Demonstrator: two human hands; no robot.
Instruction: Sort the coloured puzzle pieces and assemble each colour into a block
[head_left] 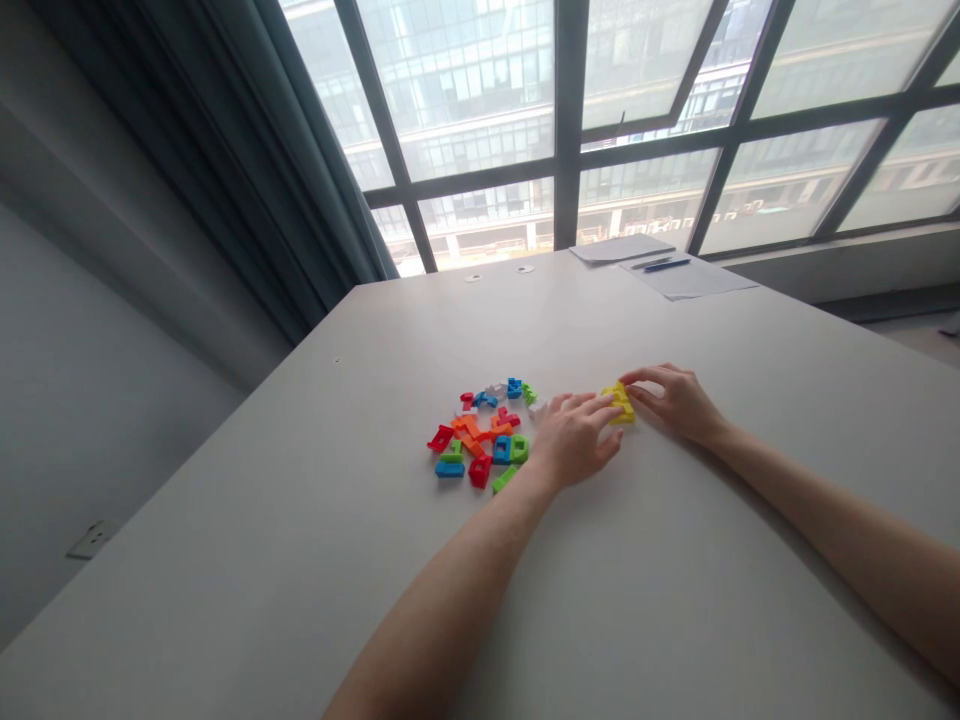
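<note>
On the white table point(375, 540), a cluster of yellow plastic pieces point(619, 404) lies between my two hands. My left hand point(571, 440) is held palm down with fingers spread, its fingertips at the left side of the yellow pieces. From the right, my right hand point(679, 402) pinches the upper right edge of the yellow pieces between thumb and fingers. Loose pieces lie left of my left hand: orange ones point(469, 432), a red one point(440, 438), a blue one point(450, 469) and a green one point(519, 449). My left wrist partly covers a green piece point(505, 479).
Paper sheets point(701, 280) with a blue pen point(667, 265) lie at the table's far right, by the window point(487, 90). A dark curtain point(300, 170) hangs at the left. Low on the left wall is a socket point(91, 540).
</note>
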